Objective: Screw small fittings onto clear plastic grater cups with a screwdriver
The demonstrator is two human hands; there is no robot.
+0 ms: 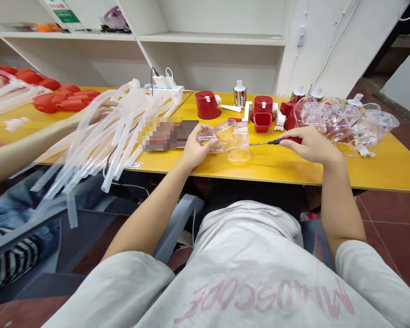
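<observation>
Hands at work at a yellow table [294, 171]: the left hand [194, 150] is closed around a clear plastic housing [233, 141], thumb on top and fingers curled over its near end, pinning it down on the tabletop. The right hand [310, 145] is wrapped tight on the red-and-black handle of a screwdriver [275, 142], whose thin shaft runs level from that fist to the housing's side wall, the tip at or just inside the wall; the screw itself is too small to make out.

Judged from this pose, the work goes best with the shaft held straight in line with the fastener, steady push from the right palm, and the left grip firm enough that the light shell cannot twist or skid.

Just beyond the right hand stands a cluster of clear funnels [341, 119]; beyond the housing sit red plastic parts [262, 114]. Well off to the left hand's outer side, a co-worker's arm [27, 146] reaches into a bundle of translucent tubes [102, 132].
</observation>
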